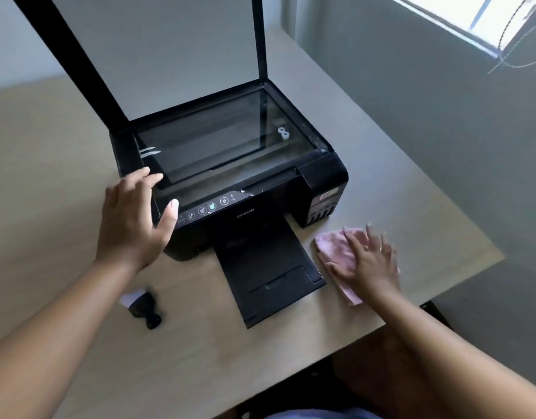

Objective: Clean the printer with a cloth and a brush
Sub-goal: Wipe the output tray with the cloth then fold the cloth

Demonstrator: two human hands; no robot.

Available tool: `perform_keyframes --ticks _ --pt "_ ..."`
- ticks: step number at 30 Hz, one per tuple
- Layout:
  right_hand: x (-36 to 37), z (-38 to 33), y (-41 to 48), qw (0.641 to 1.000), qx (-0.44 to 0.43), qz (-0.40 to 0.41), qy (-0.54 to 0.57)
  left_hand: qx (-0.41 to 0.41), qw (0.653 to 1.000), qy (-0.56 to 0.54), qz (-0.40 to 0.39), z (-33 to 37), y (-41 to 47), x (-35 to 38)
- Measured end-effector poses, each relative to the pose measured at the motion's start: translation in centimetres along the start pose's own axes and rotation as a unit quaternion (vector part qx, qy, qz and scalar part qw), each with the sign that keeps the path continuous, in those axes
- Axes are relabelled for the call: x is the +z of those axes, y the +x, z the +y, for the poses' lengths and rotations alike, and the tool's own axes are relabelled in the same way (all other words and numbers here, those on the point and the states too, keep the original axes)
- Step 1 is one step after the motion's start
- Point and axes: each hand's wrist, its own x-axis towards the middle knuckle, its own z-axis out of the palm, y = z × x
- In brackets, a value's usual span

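Observation:
A black printer (260, 207) stands on the table with its scanner lid (169, 55) raised and the glass bed (224, 140) exposed. Its paper output tray (269, 273) sticks out toward me. My left hand (133, 219) is spread open at the printer's front left corner, the thumb near the control panel. A pink cloth (330, 246) lies on the table to the right of the tray, and my right hand (369, 264) rests flat on it with straight fingers. A small black brush with white bristles (142, 306) lies on the table, front left of the tray.
The beige table (64, 176) ends in an edge close behind the cloth on the right. A grey wall and a window (472, 16) are at the right. My knees show below the table's front edge.

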Motion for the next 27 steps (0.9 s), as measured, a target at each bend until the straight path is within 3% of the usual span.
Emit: perform_keyframes --ticks 4,8,12,14,17,19,21,25,27 --pt "1.4 0.4 1.6 0.998 -0.039 -0.037 -0.027 -0.026 0.997 -0.011 -0.074 0.3 2.6 1.0" --pt "1.8 0.1 1.1 0.991 -0.085 -0.021 0.105 -0.044 0.995 0.044 -0.072 -0.2 3.3 2.3" --pt "-0.6 -4.2 0.7 0.975 -0.122 0.068 0.175 -0.048 0.993 0.071 -0.078 -0.3 3.1 2.7" --pt "-1.4 -8.2 1.3 0.968 -0.154 0.07 0.185 -0.051 0.993 0.072 -0.075 -0.3 3.1 2.8" --pt "-1.0 -13.0 2.6 0.978 -0.142 0.018 0.152 -0.053 0.993 0.073 -0.07 -0.3 3.0 2.9" --pt "-0.1 -15.6 2.6 0.989 -0.138 0.006 0.053 -0.055 0.994 0.072 -0.068 -0.5 3.0 2.9" --pt "0.8 -18.0 1.2 0.978 -0.208 0.022 0.018 -0.057 0.993 0.071 -0.069 -0.6 3.0 3.1" --pt "1.5 -17.7 -2.3 0.914 -0.401 0.018 0.055 -0.058 0.994 0.064 -0.067 -0.7 3.0 3.1" --pt "0.8 -15.0 -2.0 0.929 -0.367 0.02 0.037 -0.057 0.994 0.06 -0.065 -0.8 3.0 3.2"
